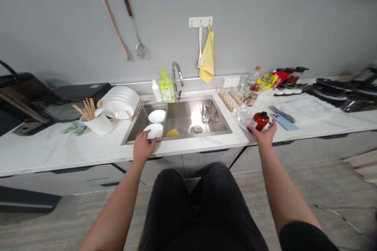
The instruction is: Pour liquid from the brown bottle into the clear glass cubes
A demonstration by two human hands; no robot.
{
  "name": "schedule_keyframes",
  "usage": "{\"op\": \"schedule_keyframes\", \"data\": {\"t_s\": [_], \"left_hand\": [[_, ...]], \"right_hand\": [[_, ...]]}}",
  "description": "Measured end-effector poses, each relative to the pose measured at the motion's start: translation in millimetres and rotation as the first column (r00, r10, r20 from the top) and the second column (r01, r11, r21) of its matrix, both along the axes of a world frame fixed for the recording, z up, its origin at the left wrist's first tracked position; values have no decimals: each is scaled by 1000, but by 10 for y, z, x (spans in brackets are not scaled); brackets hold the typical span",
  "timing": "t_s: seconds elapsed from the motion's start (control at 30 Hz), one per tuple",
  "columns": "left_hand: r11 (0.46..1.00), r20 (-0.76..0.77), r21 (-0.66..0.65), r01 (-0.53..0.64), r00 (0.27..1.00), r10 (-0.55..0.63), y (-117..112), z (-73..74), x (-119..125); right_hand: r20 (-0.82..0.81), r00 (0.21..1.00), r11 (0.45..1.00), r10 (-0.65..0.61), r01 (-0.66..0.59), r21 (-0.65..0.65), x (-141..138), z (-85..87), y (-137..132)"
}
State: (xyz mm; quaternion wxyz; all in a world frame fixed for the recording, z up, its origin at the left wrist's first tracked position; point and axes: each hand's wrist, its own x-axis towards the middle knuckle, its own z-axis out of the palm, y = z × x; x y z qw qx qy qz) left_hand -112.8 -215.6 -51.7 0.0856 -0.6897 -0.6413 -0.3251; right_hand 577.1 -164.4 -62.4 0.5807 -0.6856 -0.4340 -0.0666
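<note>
My left hand (143,147) is at the front left of the sink, its fingers and thumb on the rim of a white bowl (154,130). Just behind that one sits a second white bowl (157,116), also in the drain basket (138,119) on the sink's left side. On the counter to the right of the sink, my right hand (265,135) is closed around a red bottle (260,121) with a black cap, which leans a little. Close by lie a blue phone (284,122) and some clear plastic (242,114).
The steel sink (188,115) has a tall faucet (177,78) and a yellow sponge (172,133). Plates (120,102) stand in a rack at left, beside a chopstick holder (98,124). Right of the sink are a wooden rack (226,100), a jar (250,99) and a condiment basket (265,93).
</note>
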Motion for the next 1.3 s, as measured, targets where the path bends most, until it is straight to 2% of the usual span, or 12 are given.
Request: {"op": "schedule_keyframes", "data": {"t_s": [0.1, 0.13, 0.2, 0.23, 0.3, 0.37, 0.53, 1.1, 1.13, 1.2, 1.27, 1.3], "left_hand": [[1000, -2, 3, -29, 1000, 29, -14, 15, 15], [999, 1, 4, -41, 999, 41, -18, 16, 19], [998, 15, 6, -59, 998, 59, -24, 15, 24], [998, 26, 7, -63, 998, 63, -27, 12, 25], [998, 51, 5, -60, 997, 60, -32, 6, 28], [999, 75, 3, -53, 996, 53, -38, 4, 32], [998, 79, 16, -59, 995, 57, -51, 19, 56], [998, 76, 17, -53, 996, 52, -66, 34, 48], [998, 76, 18, -53, 996, 52, -67, 35, 48], [998, 77, 20, -53, 996, 51, -67, 32, 43], [999, 77, 23, -48, 996, 47, -63, 23, 35], [999, 76, 25, -46, 996, 44, -60, 18, 31]], "right_hand": [[27, 991, 987, -129, 126, 95, -352, 162, -246], [54, 997, 996, -54, 50, 77, -524, 226, -303], [93, 946, 951, 310, -306, -54, -911, 348, -337], [71, 874, 874, 480, -470, -124, -1105, 397, -316], [-2, 737, 719, 676, -660, -220, -1447, 451, -223], [-40, 679, 643, 733, -711, -284, -1684, 436, -115], [8, 672, 606, 740, -662, -441, -1816, 255, 5], [14, 692, 643, 722, -662, -386, -1810, 218, -68], [15, 712, 669, 702, -652, -356, -1785, 195, -101], [10, 819, 799, 574, -557, -228, -1649, 140, -193], [-45, 953, 953, 299, -301, -37, -1380, 100, -280], [-97, 987, 991, 128, -125, 40, -1206, 95, -304]]}}
